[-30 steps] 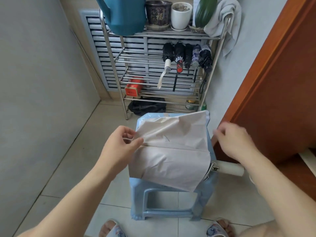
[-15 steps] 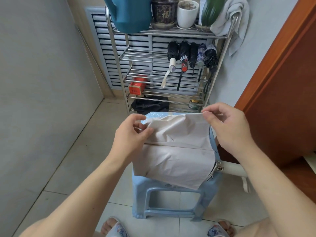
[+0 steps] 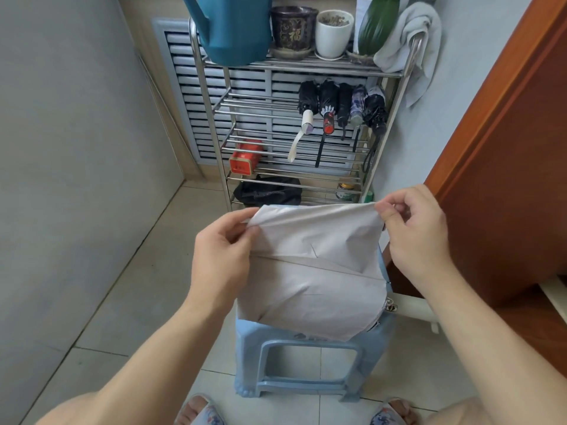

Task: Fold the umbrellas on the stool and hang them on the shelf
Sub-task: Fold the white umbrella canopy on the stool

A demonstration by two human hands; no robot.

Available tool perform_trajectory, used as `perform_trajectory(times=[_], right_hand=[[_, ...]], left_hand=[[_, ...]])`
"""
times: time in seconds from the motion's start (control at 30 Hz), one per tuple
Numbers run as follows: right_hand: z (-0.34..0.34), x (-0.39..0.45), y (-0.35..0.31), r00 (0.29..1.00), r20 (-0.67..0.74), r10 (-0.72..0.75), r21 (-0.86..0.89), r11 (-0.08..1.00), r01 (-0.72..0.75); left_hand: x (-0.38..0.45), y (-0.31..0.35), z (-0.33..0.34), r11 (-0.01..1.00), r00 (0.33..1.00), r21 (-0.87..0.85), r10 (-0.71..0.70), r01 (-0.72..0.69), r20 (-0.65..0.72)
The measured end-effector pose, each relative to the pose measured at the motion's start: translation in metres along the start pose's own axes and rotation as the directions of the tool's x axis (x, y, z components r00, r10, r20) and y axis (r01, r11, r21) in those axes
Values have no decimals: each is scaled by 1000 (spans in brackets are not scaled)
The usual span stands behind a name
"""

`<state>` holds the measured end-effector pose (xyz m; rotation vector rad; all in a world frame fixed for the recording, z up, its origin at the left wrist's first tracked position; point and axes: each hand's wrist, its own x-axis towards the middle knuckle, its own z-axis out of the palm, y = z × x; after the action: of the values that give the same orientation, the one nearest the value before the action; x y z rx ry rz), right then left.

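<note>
A pale grey umbrella lies collapsed on the light blue plastic stool, its white handle sticking out to the right. My left hand pinches the far left corner of a canopy panel. My right hand pinches the far right corner, and the fabric is stretched flat between them, lifted off the stool. Behind the stool stands the steel wire shelf. Several folded umbrellas hang from its upper rail at the right, handles down.
On top of the shelf are a teal watering can, two pots and a white towel. A red tin and a black bag sit on lower racks. A grey wall is left, a wooden door right.
My right hand came up from beside the handle and took the panel's right corner. Both hands then raised the far edge and pulled it taut.
</note>
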<state>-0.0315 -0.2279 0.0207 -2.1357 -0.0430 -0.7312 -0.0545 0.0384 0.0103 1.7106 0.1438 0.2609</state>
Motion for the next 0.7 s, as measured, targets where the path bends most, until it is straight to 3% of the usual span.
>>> perform_trajectory(times=[0.17,0.33,0.47,0.53,0.63,0.7], right_hand=[[-5,-1,-6,981,133,139,173,972,-161],[-8,-9,-9,929,297,222,155,948,-277],[-16,-10,-14,957,135,255,100,958,-270],[-21,-9,-13,950,73,304,6,952,-305],[-22,-9,-4,875,237,422,-158,905,-394],[-20,-12,-2,819,379,431,-126,901,-415]], left_hand=[[-5,1,-7,981,994,-166,-108,105,-7],[-1,-3,-6,984,989,-114,-125,134,80],[3,2,-6,975,967,-81,-191,207,166],[5,3,-8,984,968,-20,-168,174,188],[7,4,-8,993,976,69,-107,95,189],[9,4,-5,995,976,-2,-102,104,192]])
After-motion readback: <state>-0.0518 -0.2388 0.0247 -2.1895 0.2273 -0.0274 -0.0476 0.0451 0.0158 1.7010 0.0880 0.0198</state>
